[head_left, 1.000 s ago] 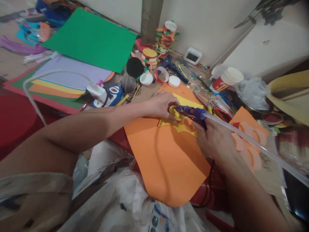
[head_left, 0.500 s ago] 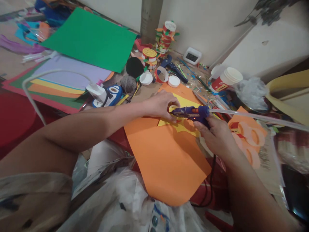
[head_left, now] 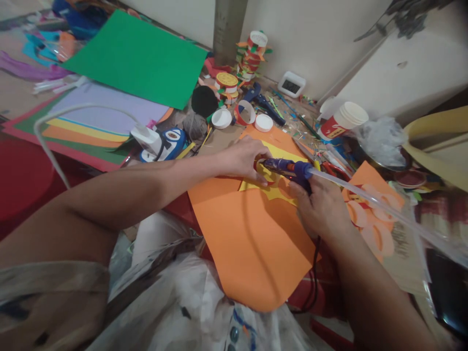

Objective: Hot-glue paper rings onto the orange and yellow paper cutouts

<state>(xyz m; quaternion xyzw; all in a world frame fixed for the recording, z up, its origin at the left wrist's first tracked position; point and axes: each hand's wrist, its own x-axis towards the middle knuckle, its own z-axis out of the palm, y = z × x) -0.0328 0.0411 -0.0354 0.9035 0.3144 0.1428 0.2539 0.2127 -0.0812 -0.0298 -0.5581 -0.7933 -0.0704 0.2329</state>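
Observation:
My right hand [head_left: 323, 204] grips a blue hot glue gun [head_left: 283, 166], with a long clear glue stick [head_left: 365, 197] trailing from its back. The gun's nozzle touches or almost touches a small round yellow-and-red piece [head_left: 261, 169]. My left hand [head_left: 246, 158] curls its thumb and fingers around that piece, which is partly hidden. Beneath both hands lies a yellow paper [head_left: 272, 191] with a jagged cut edge. It rests on a large orange sheet [head_left: 248, 239].
Behind my hands stand white lids [head_left: 221, 118], a cut cup ring [head_left: 244, 113] and a decorated cup tower [head_left: 252, 58]. Orange rings [head_left: 380, 236] lie at right, near stacked paper cups [head_left: 343, 119]. A power strip [head_left: 166, 145] and a green sheet [head_left: 142, 58] are at left.
The glue gun has turned slightly, its rear now lower and nearer to me. The glue stick's far end has swung down, and my right hand has shifted a little left. My left hand stays put.

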